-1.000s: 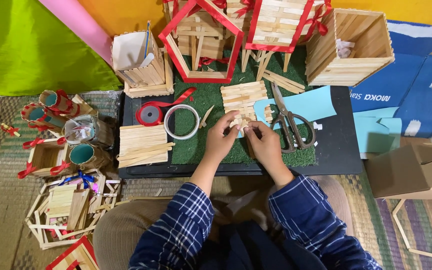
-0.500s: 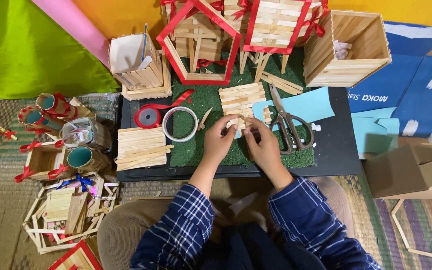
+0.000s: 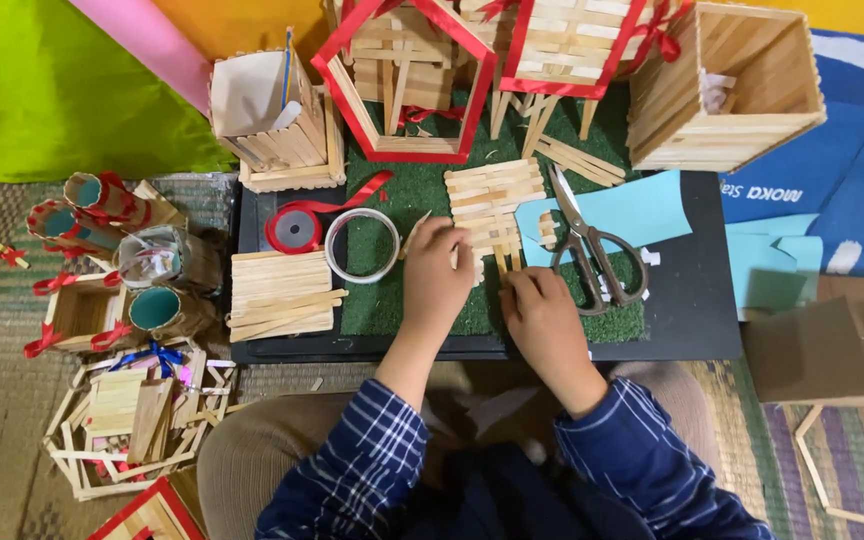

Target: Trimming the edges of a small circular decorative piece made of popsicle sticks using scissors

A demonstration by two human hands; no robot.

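The left hand (image 3: 439,268) lies palm down on the green mat (image 3: 392,300), its fingers bent over the lower edge of the stick panel (image 3: 495,200). The right hand (image 3: 544,320) lies just beside it, to the right, with fingers curled at the panel's lower end. Small stick pieces show between the two hands; whether either hand pinches one cannot be told, because the fingertips are hidden.

The stick panel is a flat raft of pale wooden sticks. It lies on the mat, in front of the red-edged house frame (image 3: 404,80) and just left of the scissors (image 3: 592,245).

The scissors lie open on the light-blue paper (image 3: 642,205), handles toward the person. The right hand is near the handles but apart from them.

Left of the left hand:
- The tape ring (image 3: 362,245) lies flat at the mat's left edge, near the hand.
- The red ribbon spool (image 3: 294,228) touches the ring on its left side.
- The stick stack (image 3: 277,290) lies on the black board (image 3: 692,310), in front of the spool.

Behind the mat:
- A small stick box (image 3: 272,125) with a white lining stands at the left.
- A second red-edged frame (image 3: 572,45) stands right of the house frame.
- A large stick box (image 3: 722,85) lies tilted on its side, open face toward the camera.

On the floor at the left, several ribbon-trimmed tubes (image 3: 102,200) and loose stick frames (image 3: 122,420) lie well apart from both hands. A cardboard box (image 3: 832,350) stands at the right.
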